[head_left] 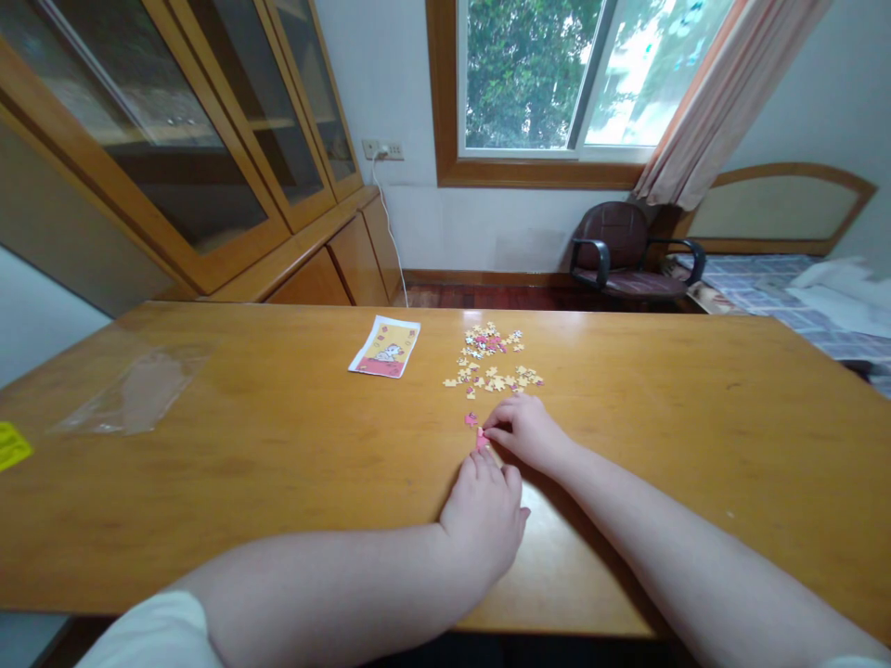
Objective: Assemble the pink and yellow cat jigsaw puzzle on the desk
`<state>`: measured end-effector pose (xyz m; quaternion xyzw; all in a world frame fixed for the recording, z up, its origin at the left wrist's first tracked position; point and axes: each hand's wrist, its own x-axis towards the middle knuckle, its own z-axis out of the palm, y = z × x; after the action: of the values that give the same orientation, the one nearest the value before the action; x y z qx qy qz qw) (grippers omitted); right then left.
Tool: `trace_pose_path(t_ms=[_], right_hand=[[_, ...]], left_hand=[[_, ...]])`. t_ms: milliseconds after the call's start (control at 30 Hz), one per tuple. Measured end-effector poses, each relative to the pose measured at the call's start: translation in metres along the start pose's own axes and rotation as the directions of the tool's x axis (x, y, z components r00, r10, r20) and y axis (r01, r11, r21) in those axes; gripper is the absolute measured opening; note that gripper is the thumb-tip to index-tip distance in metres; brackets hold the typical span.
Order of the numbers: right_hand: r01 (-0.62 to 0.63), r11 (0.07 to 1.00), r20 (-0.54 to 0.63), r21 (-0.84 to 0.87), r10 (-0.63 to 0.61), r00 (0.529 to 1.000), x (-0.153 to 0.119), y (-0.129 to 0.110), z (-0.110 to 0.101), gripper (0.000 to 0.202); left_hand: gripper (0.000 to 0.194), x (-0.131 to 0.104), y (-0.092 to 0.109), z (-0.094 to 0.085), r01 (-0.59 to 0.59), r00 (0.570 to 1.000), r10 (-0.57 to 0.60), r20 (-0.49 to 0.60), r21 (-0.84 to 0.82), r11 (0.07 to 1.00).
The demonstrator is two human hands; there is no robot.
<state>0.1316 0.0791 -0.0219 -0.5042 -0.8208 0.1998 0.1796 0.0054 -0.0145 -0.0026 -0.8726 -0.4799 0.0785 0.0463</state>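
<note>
Pink puzzle pieces point(482, 440) lie under the fingertips of both hands near the middle of the table. My left hand point(485, 510) rests with its fingertips on their near edge, its fingers close together. My right hand point(527, 430) pinches at their upper right side, thumb and index finger nearly meeting. Just beyond them lies a loose pink piece point(471, 419). Farther back are a row of yellow pieces point(497, 381) and a mixed pile of pink, yellow and white pieces point(487, 341). A picture sheet point(385, 348) with a white animal on yellow and pink lies to the left.
A clear plastic bag point(149, 385) lies on the wooden table point(278, 464) at the left, near a yellow label point(12, 445). Beyond the table stand a glass-doored cabinet point(306, 223), an armchair point(619, 246) and a bed point(780, 288).
</note>
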Motion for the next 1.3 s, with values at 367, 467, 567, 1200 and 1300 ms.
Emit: trace_pose_path(t_ms=[367, 467, 567, 1200, 1300], right_hand=[[0.041, 0.998, 0.017, -0.054, -0.040, 0.999, -0.003, -0.008, -0.007, 0.011], [0.093, 0.990, 0.029, -0.102, -0.090, 0.996, -0.005, -0.011, -0.010, 0.018], [0.163, 0.975, 0.018, -0.154, -0.162, 0.987, -0.006, -0.011, -0.011, 0.026], [0.031, 0.993, -0.135, -0.117, -0.047, 0.990, 0.000, 0.027, -0.018, 0.021], [0.040, 0.993, -0.115, -0.115, -0.053, 0.992, 0.000, 0.025, -0.016, 0.019]], left_hand=[[0.052, 0.000, 0.000, 0.000, 0.003, 1.000, -0.003, 0.000, -0.007, 1.000], [0.056, -0.001, -0.001, 0.002, 0.002, 1.000, -0.003, -0.012, -0.014, 1.000], [0.060, -0.001, -0.001, 0.004, 0.010, 1.000, -0.010, -0.019, -0.002, 1.000], [0.053, 0.006, -0.014, -0.010, 0.180, 0.980, -0.183, 0.080, 0.037, 0.983], [0.055, 0.006, -0.012, -0.010, 0.189, 0.979, -0.192, 0.075, 0.043, 0.981]])
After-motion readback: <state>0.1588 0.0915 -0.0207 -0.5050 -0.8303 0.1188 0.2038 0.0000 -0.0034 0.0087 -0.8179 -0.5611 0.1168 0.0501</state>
